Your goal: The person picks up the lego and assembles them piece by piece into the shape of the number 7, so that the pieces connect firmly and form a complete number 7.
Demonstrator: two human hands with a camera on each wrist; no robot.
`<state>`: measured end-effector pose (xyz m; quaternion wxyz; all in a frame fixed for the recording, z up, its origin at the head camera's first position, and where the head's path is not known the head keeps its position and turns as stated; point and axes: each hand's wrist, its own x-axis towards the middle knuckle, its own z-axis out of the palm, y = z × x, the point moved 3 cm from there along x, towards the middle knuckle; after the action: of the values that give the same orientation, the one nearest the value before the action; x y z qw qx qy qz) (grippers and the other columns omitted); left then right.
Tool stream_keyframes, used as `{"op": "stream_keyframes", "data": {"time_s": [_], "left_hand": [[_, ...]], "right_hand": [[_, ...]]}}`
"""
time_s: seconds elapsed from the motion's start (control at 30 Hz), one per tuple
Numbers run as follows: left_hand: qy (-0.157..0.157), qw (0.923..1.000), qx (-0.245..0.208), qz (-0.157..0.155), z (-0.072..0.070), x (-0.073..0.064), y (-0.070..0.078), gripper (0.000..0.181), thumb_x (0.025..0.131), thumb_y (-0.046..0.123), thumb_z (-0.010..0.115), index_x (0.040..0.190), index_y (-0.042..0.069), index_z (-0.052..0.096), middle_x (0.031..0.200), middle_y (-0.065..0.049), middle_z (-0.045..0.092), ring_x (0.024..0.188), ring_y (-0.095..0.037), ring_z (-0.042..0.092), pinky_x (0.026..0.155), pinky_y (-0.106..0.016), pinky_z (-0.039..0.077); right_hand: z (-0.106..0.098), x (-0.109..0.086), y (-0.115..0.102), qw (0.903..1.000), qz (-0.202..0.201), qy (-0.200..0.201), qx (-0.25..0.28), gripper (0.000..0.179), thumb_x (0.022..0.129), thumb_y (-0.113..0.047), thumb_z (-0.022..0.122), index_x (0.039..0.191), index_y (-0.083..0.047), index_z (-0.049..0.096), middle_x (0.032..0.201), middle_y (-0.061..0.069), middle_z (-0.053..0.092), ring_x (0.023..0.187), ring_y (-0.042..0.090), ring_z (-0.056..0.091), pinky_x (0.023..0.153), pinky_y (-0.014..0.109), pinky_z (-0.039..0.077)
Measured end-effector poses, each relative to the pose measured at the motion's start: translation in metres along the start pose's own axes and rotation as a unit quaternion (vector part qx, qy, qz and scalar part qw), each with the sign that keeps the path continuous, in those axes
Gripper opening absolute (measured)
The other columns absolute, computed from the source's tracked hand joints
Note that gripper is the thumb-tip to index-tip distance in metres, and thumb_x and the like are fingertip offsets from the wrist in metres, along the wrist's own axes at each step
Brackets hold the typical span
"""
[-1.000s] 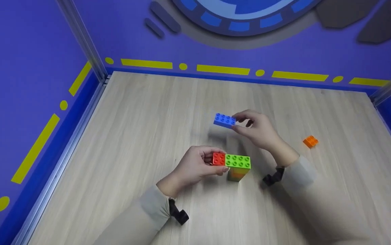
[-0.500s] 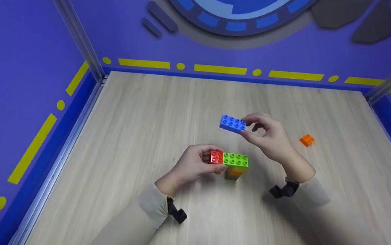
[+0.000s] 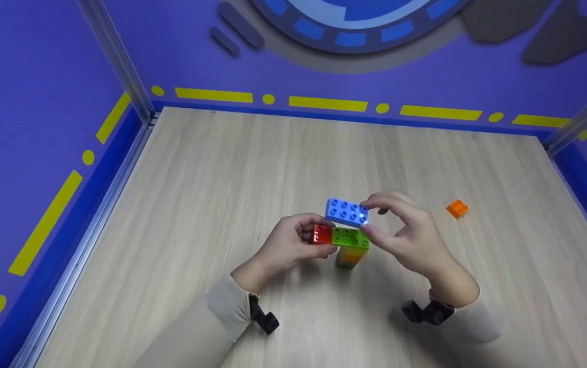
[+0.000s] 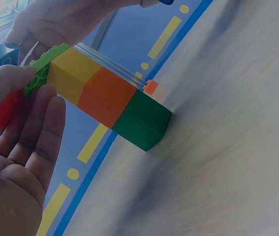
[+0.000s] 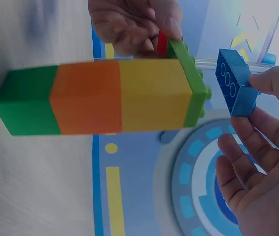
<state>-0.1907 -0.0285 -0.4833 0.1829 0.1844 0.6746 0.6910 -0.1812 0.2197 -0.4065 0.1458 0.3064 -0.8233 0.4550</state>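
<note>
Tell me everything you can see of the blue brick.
The blue brick, apparently glossy plastic, is oblong: two rows of four studs on top, round tubes underneath. The right hand pinches one end between thumb and fingers. It is held studs up over the light green brick, with a gap between them.

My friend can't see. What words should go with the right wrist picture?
A right hand holds a blue brick just off the light green top of a tower. The tower appears sideways: yellow block, orange block, then green block under that top. At the picture's upper edge, a left hand grips a red brick.
</note>
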Motion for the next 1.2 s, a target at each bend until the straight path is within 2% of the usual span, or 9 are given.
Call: {"op": "stream_keyframes", "data": {"time_s": [0.2, 0.37, 0.6, 0.73, 0.97, 1.1, 1.2], "left_hand": [[-0.001, 0.9999, -0.006, 0.011, 0.001, -0.001, -0.002, 0.046, 0.095, 0.003, 0.09, 0.138, 0.002, 0.074, 0.126, -0.016, 0.082, 0.096, -0.013, 0.077, 0.085, -0.027, 0.068], [0.004, 0.9998, 0.013, 0.012, 0.002, -0.002, -0.002, 0.044, 0.095, 0.006, 0.091, 0.135, 0.004, 0.075, 0.124, -0.013, 0.083, 0.095, -0.012, 0.074, 0.085, -0.023, 0.064], [0.003, 0.9999, 0.004, 0.01, 0.002, 0.0, -0.003, 0.042, 0.095, 0.004, 0.091, 0.134, 0.001, 0.074, 0.125, -0.015, 0.084, 0.098, -0.011, 0.077, 0.086, -0.023, 0.064], [0.001, 0.9999, 0.0, 0.01, 0.002, 0.0, -0.001, 0.043, 0.095, 0.003, 0.09, 0.134, -0.001, 0.073, 0.127, -0.018, 0.083, 0.104, -0.01, 0.079, 0.09, -0.024, 0.065], [-0.001, 1.0, 0.003, 0.009, 0.002, 0.0, -0.001, 0.043, 0.096, 0.004, 0.09, 0.135, -0.001, 0.072, 0.129, -0.018, 0.083, 0.109, -0.012, 0.08, 0.095, -0.025, 0.065], [-0.002, 0.9999, -0.003, 0.011, 0.002, 0.001, -0.001, 0.043, 0.095, 0.003, 0.09, 0.134, -0.001, 0.072, 0.128, -0.018, 0.083, 0.108, -0.01, 0.08, 0.093, -0.024, 0.065], [0.0, 0.9998, -0.011, 0.014, 0.002, 0.0, -0.001, 0.043, 0.095, 0.002, 0.089, 0.134, -0.003, 0.072, 0.126, -0.019, 0.083, 0.108, -0.01, 0.08, 0.091, -0.024, 0.065]], "right_hand": [[0.009, -0.009, 0.001, 0.9998, -0.009, -0.014, -0.007, 0.041, 0.091, 0.001, 0.09, 0.128, -0.014, 0.083, 0.123, 0.003, 0.081, 0.111, 0.021, 0.071, 0.1, 0.018, 0.056], [0.013, -0.012, 0.004, 0.9997, -0.013, -0.019, -0.002, 0.041, 0.091, 0.002, 0.09, 0.128, -0.013, 0.083, 0.121, 0.003, 0.081, 0.11, 0.025, 0.072, 0.099, 0.019, 0.056], [0.017, -0.014, 0.007, 0.9991, -0.013, -0.035, -0.019, 0.038, 0.091, 0.0, 0.09, 0.126, -0.015, 0.083, 0.122, 0.001, 0.081, 0.115, 0.019, 0.073, 0.106, 0.015, 0.056], [0.019, -0.014, 0.008, 0.9988, -0.009, -0.047, -0.012, 0.038, 0.092, -0.001, 0.09, 0.126, -0.015, 0.083, 0.122, 0.0, 0.081, 0.116, 0.019, 0.073, 0.108, 0.014, 0.054], [0.019, -0.015, 0.009, 0.9978, -0.005, -0.064, -0.016, 0.041, 0.093, -0.004, 0.091, 0.131, -0.017, 0.081, 0.127, -0.002, 0.08, 0.12, 0.018, 0.072, 0.109, 0.018, 0.054], [0.019, -0.015, 0.01, 0.9969, -0.023, -0.07, -0.028, 0.053, 0.092, -0.006, 0.092, 0.142, -0.016, 0.075, 0.136, 0.003, 0.077, 0.126, 0.02, 0.069, 0.11, 0.018, 0.053], [0.021, -0.016, 0.011, 0.9945, -0.062, -0.071, -0.044, 0.063, 0.089, -0.006, 0.094, 0.148, -0.014, 0.072, 0.142, 0.01, 0.073, 0.133, 0.025, 0.067, 0.118, 0.017, 0.049]]}}
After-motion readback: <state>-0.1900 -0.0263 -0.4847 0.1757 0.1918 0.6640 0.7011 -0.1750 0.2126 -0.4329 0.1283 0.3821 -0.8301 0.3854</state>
